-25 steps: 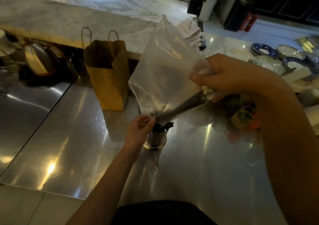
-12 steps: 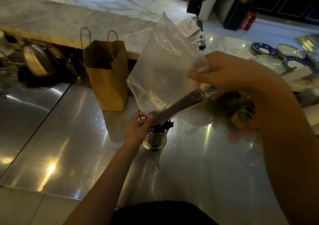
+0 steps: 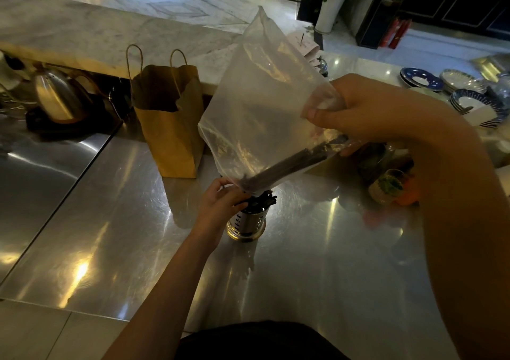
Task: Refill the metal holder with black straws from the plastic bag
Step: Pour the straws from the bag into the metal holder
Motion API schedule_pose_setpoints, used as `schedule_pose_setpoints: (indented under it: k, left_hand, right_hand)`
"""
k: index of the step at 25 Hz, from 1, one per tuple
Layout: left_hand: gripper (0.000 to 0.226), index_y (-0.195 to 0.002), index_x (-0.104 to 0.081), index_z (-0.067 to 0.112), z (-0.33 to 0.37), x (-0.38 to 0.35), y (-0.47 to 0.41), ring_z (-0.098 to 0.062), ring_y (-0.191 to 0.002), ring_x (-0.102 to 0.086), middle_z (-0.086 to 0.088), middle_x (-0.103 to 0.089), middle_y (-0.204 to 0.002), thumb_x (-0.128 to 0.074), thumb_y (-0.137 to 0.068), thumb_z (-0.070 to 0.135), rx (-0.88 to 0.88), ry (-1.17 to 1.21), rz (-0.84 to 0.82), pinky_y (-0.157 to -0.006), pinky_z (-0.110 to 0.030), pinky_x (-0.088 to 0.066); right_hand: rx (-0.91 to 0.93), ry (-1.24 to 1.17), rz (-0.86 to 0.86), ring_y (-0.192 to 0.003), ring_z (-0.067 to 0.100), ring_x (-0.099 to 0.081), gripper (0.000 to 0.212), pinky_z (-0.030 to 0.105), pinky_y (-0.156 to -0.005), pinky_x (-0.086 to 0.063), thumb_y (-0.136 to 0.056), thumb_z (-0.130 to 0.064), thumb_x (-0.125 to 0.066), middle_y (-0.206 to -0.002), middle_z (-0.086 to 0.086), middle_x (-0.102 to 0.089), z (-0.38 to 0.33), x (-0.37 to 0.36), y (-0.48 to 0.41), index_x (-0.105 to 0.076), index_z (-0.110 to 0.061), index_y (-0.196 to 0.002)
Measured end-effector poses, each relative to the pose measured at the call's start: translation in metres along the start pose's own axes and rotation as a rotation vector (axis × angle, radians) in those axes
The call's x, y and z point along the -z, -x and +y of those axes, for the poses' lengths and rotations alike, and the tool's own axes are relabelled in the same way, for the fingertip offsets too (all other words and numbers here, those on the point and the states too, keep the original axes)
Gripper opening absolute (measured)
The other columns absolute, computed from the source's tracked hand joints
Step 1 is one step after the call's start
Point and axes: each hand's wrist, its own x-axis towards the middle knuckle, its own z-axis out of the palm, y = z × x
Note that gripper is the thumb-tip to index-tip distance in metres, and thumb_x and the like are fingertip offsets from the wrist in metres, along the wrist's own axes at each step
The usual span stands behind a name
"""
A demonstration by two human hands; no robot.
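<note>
Black straws slant inside the plastic bag, tilted over the metal holder on a steel counter. The right hand pinches the bag's top and the left hand grips its lower end. Behind stand 1 paper bag, a kettle and a marble ledge.

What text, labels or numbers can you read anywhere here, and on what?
No text here is readable.
On the paper slip behind the plastic bag: faint marks, too blurred to read.
On the plastic bag, the paper bag and the holder: no print shows.
</note>
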Motion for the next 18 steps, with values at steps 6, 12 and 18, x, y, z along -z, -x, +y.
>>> schedule_pose_setpoints:
  k: [6, 12, 18]
  left_hand:
    - [0.027, -0.102, -0.067, 0.02, -0.004, 0.004, -0.006, -0.015, -0.099, -0.07, 0.0, -0.073, -0.101, -0.069, -0.084, 0.0, -0.079, -0.207, -0.019, -0.078, -0.023, -0.056]
    - [0.025, -0.097, -0.073, 0.026, -0.015, 0.01, -0.015, -0.021, -0.103, -0.067, 0.001, -0.073, -0.102, -0.067, -0.084, 0.004, -0.119, -0.382, 0.022, -0.089, -0.038, -0.056]
    - [0.026, -0.096, -0.068, 0.029, -0.014, 0.008, -0.012, -0.014, -0.099, -0.065, 0.009, -0.07, -0.101, -0.068, -0.085, 0.006, -0.196, -0.471, 0.043, -0.086, -0.031, -0.054]
  right_hand:
    - [0.025, 0.09, -0.002, -0.094, 0.025, -0.067, 0.031, 0.046, -0.082, -0.057, -0.095, -0.033, -0.055, -0.104, 0.006, -0.068, 0.0, -0.001, -0.002, -0.062, -0.014, -0.118]
    - [0.056, 0.145, -0.027, -0.097, 0.022, -0.065, 0.027, 0.04, -0.079, -0.057, -0.094, -0.036, -0.055, -0.102, 0.001, -0.068, 0.0, 0.0, -0.001, -0.064, -0.019, -0.113]
    - [0.064, 0.137, -0.039, -0.099, 0.018, -0.063, 0.022, 0.033, -0.077, -0.054, -0.094, -0.037, -0.055, -0.103, -0.005, -0.065, 0.001, 0.001, 0.0, -0.062, -0.024, -0.111]
